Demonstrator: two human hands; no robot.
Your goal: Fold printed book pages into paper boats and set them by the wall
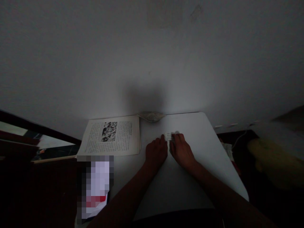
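So the wall [152, 57] takes up most of the view, greyish and dim, with a soft dark shadow low down near the middle. Butted up against it is a white table [204, 142] with rounded corners, and everything that matters is on that. Off to the right, below table height I think, there's a blurry yellowish thing [270, 158], too dark to make out properly.

On the left part of the table is a stack of pages [95, 133], lying flat, small print all over plus a black-and-white picture on the top one. Just below it, at the table's left edge, sits a pixelated patch over something bright [99, 177] with a bit of red, no clue what's underneath.

Now the hands, both resting near the middle of the table. The left hand [156, 152] has its fingers curled and held close together, and the right hand [182, 151] is bent in much the same way, facing it. They're near each other with a narrow gap between, not pressed together. The small slip [168, 136] is right there at the fingertips, between the two, with dark lines across it. Right fingers overlap its right side, left ones are at its left edge. Can't tell if either is actually pinching it or just pressing down.

Also a little pouch [152, 116], mouth gaping, by the wall beside the pages' corner.
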